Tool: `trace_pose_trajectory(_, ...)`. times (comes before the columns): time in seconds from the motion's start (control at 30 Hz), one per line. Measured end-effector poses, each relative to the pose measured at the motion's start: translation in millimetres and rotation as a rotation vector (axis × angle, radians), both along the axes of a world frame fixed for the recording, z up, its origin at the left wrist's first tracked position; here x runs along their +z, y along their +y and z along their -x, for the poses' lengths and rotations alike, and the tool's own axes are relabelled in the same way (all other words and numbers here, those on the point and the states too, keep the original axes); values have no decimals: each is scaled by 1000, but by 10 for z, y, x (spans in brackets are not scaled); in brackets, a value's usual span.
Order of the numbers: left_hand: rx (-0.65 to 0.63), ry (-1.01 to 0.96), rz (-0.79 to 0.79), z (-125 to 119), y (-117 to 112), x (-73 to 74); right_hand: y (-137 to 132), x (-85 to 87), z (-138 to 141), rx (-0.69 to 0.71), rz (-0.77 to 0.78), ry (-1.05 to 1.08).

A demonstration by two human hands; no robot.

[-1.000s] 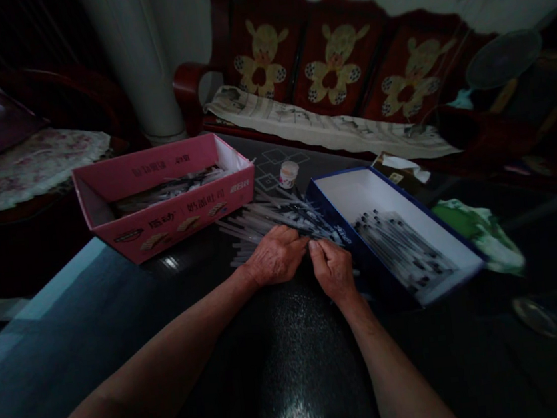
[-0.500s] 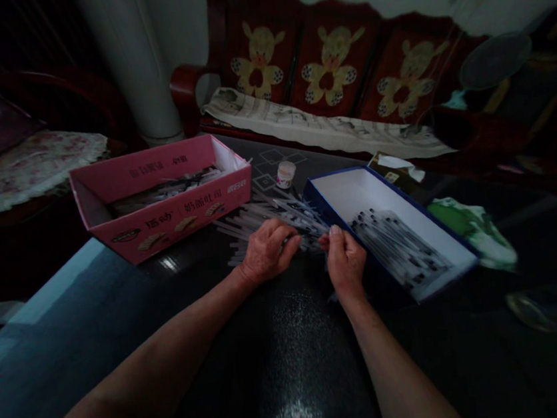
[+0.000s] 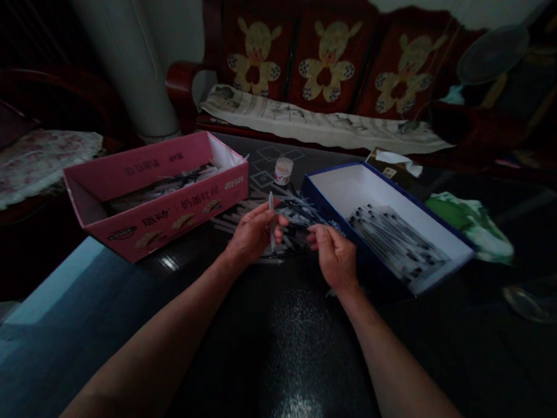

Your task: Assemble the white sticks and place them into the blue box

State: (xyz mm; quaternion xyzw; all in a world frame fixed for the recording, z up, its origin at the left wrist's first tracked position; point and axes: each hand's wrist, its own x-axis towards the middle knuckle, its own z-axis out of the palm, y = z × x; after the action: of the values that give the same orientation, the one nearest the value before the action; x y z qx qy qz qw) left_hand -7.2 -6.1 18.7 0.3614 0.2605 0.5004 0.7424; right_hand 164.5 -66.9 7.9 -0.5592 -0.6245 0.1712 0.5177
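Observation:
My left hand (image 3: 251,234) is closed round a thin pale pen-like stick (image 3: 271,211) and holds it upright above a loose pile of similar sticks (image 3: 279,215) on the dark table (image 3: 285,356). My right hand (image 3: 335,256) is beside it with its fingers pinched together at the pile's edge; what they hold is too small to make out. Just right of that hand stands a blue box with a white inside (image 3: 357,190), holding a row of sticks with dark tips (image 3: 397,241).
A pink cardboard box (image 3: 168,211) with more sticks stands at the left. A small white jar (image 3: 283,170) sits behind the pile. A green cloth (image 3: 471,220) lies right of the blue box. A red sofa (image 3: 332,62) with a newspaper lines the far side.
My left hand has risen from lying flat on the pile and now holds one stick upright. My right hand has stayed at the pile's edge by the blue box.

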Motion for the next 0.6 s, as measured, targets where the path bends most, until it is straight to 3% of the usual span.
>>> trace_pose_trajectory(0.07,-9,20,2,30,26,28,57,-16,-113,-161,-24,71)
trace_pose_trajectory(0.13,-9,43,24,62,47,57,98,-42,-184,-204,-46,64)
trace_pose_trajectory(0.33,103,178,-88,142,76,86,68,-100,-40,51,-120,-288)
trace_pose_trajectory(0.47,-18,226,-116,127,61,43,8,-107,74,167,-91,-571)
trace_pose_trajectory(0.6,-67,243,-131,89,49,-14,-25,-106,84,192,-61,-704)
